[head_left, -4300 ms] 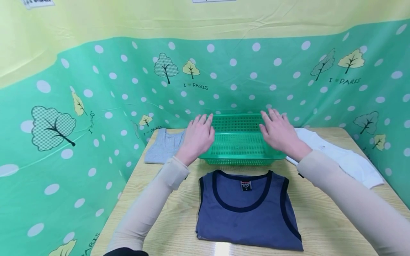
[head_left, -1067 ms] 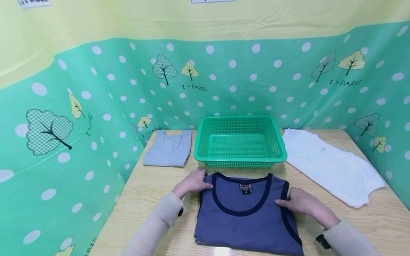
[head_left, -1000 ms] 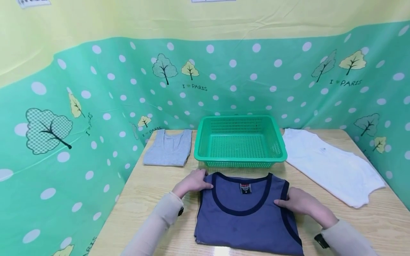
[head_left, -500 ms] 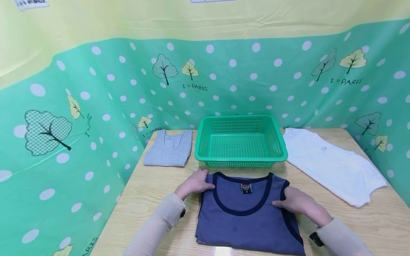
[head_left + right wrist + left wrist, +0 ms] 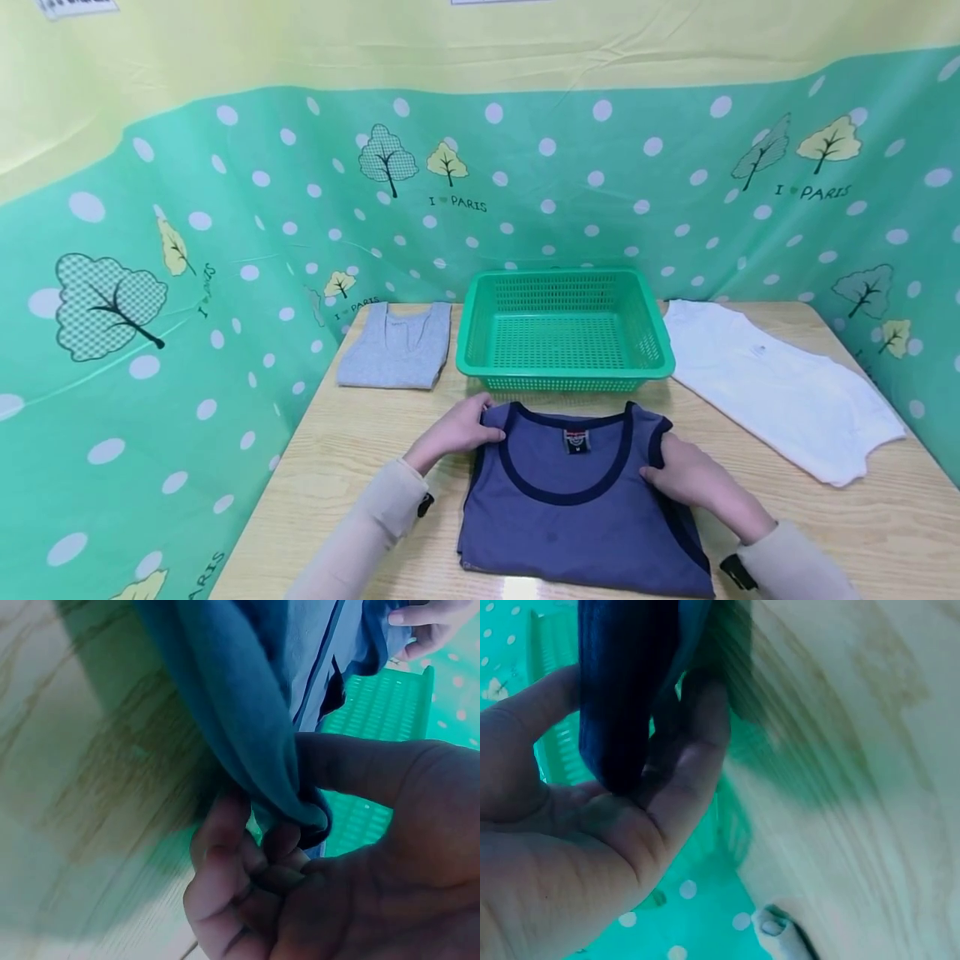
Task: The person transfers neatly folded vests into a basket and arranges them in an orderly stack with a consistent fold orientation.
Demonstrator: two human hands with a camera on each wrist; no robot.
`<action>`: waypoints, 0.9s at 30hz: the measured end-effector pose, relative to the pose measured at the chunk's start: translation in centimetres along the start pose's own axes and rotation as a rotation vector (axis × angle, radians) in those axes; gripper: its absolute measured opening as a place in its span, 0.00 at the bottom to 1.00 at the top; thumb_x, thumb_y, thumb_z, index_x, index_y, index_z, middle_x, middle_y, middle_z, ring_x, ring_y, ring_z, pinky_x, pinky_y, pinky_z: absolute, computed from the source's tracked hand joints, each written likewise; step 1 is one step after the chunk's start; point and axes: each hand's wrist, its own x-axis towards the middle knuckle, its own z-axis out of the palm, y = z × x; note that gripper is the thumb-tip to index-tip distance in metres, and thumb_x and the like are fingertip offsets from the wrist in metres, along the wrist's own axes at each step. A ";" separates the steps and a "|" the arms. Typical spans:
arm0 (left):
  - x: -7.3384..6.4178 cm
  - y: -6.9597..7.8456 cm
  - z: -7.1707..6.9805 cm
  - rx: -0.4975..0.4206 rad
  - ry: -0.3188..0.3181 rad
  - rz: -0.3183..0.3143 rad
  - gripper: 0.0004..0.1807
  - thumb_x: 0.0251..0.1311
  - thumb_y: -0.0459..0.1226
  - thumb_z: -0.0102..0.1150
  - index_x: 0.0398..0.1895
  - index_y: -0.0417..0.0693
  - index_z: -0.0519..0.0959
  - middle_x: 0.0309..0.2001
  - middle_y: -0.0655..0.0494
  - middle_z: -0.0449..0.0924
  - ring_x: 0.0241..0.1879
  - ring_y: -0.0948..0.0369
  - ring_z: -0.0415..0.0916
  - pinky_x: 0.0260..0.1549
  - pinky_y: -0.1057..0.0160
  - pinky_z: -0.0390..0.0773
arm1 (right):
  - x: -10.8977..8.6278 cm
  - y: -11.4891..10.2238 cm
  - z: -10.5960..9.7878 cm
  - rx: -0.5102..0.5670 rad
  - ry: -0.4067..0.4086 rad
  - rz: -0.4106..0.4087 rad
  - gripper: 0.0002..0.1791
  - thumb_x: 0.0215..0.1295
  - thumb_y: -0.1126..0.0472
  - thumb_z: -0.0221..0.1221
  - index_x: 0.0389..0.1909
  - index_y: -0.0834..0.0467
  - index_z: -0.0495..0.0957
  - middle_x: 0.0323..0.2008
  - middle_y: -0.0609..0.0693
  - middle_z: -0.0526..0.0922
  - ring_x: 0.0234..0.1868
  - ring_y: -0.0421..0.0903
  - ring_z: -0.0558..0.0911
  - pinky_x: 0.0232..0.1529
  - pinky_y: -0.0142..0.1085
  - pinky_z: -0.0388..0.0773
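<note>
A folded dark blue tank top (image 5: 570,533) with black trim lies on the table in front of the person, its neckline and label facing up. My left hand (image 5: 457,433) grips its left shoulder, thumb on top and fingers beneath, as the left wrist view shows with the folded cloth (image 5: 619,712) between them. At the opposite side my right hand (image 5: 693,475) pinches the edge by the right armhole. In the right wrist view the thumb lies over the cloth (image 5: 240,712) and the curled fingers are under it.
Behind the tank top stands a green plastic basket (image 5: 562,379) with nothing in it. To its left lies a folded grey tank top (image 5: 397,354), to its right a folded white T-shirt (image 5: 780,392). A polka-dot curtain (image 5: 555,167) borders the wooden table (image 5: 330,475).
Both hands have come down from the basket's sides to the dark blue tank top and taken hold of it. Lately the right armhole edge has bunched and lifted slightly inward.
</note>
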 end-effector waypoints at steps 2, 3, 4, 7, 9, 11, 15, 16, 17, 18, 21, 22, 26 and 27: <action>-0.2 -0.1 0.1 -0.042 0.022 -0.015 0.22 0.61 0.38 0.74 0.53 0.37 0.76 0.43 0.47 0.81 0.41 0.53 0.78 0.44 0.51 0.79 | 0.0 0.1 0.1 0.010 0.019 0.002 0.44 0.72 0.58 0.64 0.65 0.90 0.54 0.55 0.86 0.72 0.53 0.73 0.81 0.51 0.60 0.80; -0.3 -0.2 0.1 -0.059 0.036 -0.033 0.24 0.61 0.38 0.74 0.54 0.37 0.75 0.43 0.47 0.81 0.42 0.52 0.78 0.45 0.51 0.79 | 0.0 0.2 0.1 0.016 0.030 0.003 0.46 0.72 0.58 0.64 0.65 0.91 0.51 0.56 0.88 0.70 0.54 0.75 0.79 0.52 0.61 0.79; -0.4 -0.2 0.2 -0.077 0.049 -0.056 0.25 0.61 0.39 0.74 0.55 0.37 0.75 0.44 0.46 0.81 0.43 0.52 0.78 0.46 0.51 0.79 | 0.0 0.2 0.1 0.024 0.036 0.004 0.47 0.72 0.57 0.64 0.66 0.91 0.49 0.56 0.89 0.69 0.55 0.77 0.78 0.52 0.62 0.79; -0.8 -0.3 0.4 -0.167 0.080 -0.142 0.29 0.61 0.41 0.74 0.59 0.35 0.73 0.46 0.43 0.80 0.44 0.50 0.78 0.47 0.50 0.79 | 0.1 0.5 0.0 0.053 0.040 0.013 0.49 0.72 0.56 0.65 0.65 0.92 0.47 0.55 0.90 0.69 0.55 0.77 0.78 0.52 0.62 0.79; -1.0 -0.2 0.6 -0.246 0.092 -0.196 0.32 0.63 0.44 0.73 0.61 0.34 0.72 0.48 0.42 0.79 0.45 0.50 0.77 0.46 0.50 0.79 | 0.1 0.6 -0.1 0.063 0.034 0.010 0.49 0.72 0.55 0.65 0.65 0.92 0.48 0.55 0.89 0.69 0.55 0.77 0.78 0.52 0.61 0.79; -1.1 -0.1 0.8 -0.340 0.091 -0.234 0.34 0.66 0.46 0.71 0.64 0.33 0.70 0.51 0.40 0.77 0.44 0.51 0.77 0.42 0.51 0.80 | 0.1 0.7 -0.2 0.063 0.026 0.008 0.47 0.72 0.54 0.66 0.64 0.91 0.53 0.53 0.86 0.73 0.53 0.75 0.80 0.50 0.59 0.80; -1.4 0.3 1.1 -0.491 0.055 -0.244 0.36 0.70 0.49 0.66 0.68 0.31 0.67 0.53 0.41 0.77 0.40 0.54 0.78 0.35 0.56 0.80 | 0.0 0.7 -0.4 0.075 0.024 0.008 0.30 0.71 0.53 0.67 0.51 0.79 0.72 0.38 0.69 0.81 0.37 0.59 0.83 0.38 0.50 0.79; -1.5 0.3 1.2 -0.527 0.034 -0.238 0.36 0.71 0.49 0.65 0.68 0.31 0.68 0.52 0.42 0.77 0.39 0.55 0.79 0.34 0.57 0.80 | 0.0 0.6 -0.4 0.078 0.022 0.006 0.26 0.71 0.53 0.67 0.47 0.75 0.74 0.34 0.63 0.80 0.34 0.55 0.81 0.35 0.48 0.77; -1.7 0.4 1.3 -0.557 0.011 -0.228 0.34 0.72 0.49 0.64 0.67 0.32 0.69 0.50 0.44 0.79 0.38 0.57 0.79 0.33 0.58 0.80 | -0.1 0.6 -0.4 0.079 0.023 0.000 0.24 0.71 0.53 0.67 0.45 0.73 0.75 0.33 0.61 0.79 0.33 0.54 0.80 0.35 0.47 0.77; -1.8 0.4 1.4 -0.578 -0.010 -0.213 0.31 0.73 0.49 0.64 0.65 0.33 0.72 0.47 0.46 0.80 0.37 0.58 0.78 0.33 0.59 0.79 | -0.1 0.6 -0.4 0.088 0.024 -0.004 0.22 0.70 0.54 0.67 0.42 0.71 0.75 0.30 0.57 0.78 0.31 0.51 0.78 0.33 0.46 0.75; -2.3 0.6 1.4 -0.631 -0.073 -0.169 0.23 0.74 0.48 0.63 0.55 0.37 0.79 0.37 0.53 0.80 0.32 0.61 0.75 0.33 0.62 0.75 | -0.3 0.9 -0.5 0.089 0.026 -0.034 0.24 0.69 0.55 0.69 0.45 0.74 0.76 0.34 0.58 0.82 0.35 0.54 0.82 0.36 0.49 0.79; -2.4 0.7 1.5 -0.637 -0.080 -0.157 0.21 0.74 0.48 0.63 0.53 0.38 0.80 0.35 0.56 0.78 0.30 0.62 0.73 0.33 0.62 0.74 | -0.3 1.0 -0.5 0.088 0.026 -0.043 0.26 0.68 0.55 0.69 0.48 0.76 0.75 0.36 0.59 0.83 0.38 0.56 0.83 0.39 0.50 0.81; -2.9 0.7 1.4 -0.663 -0.117 -0.138 0.23 0.72 0.46 0.66 0.61 0.41 0.79 0.43 0.53 0.81 0.36 0.60 0.78 0.36 0.60 0.79 | -0.2 1.2 -0.6 0.108 0.009 -0.045 0.32 0.67 0.56 0.70 0.54 0.80 0.73 0.43 0.65 0.84 0.46 0.63 0.84 0.44 0.54 0.82; -3.1 0.7 1.4 -0.660 -0.123 -0.137 0.26 0.71 0.46 0.67 0.66 0.41 0.77 0.48 0.51 0.81 0.41 0.57 0.80 0.38 0.58 0.81 | -0.3 1.2 -0.6 0.114 0.007 -0.042 0.32 0.67 0.56 0.70 0.55 0.80 0.72 0.44 0.66 0.84 0.47 0.64 0.84 0.45 0.54 0.82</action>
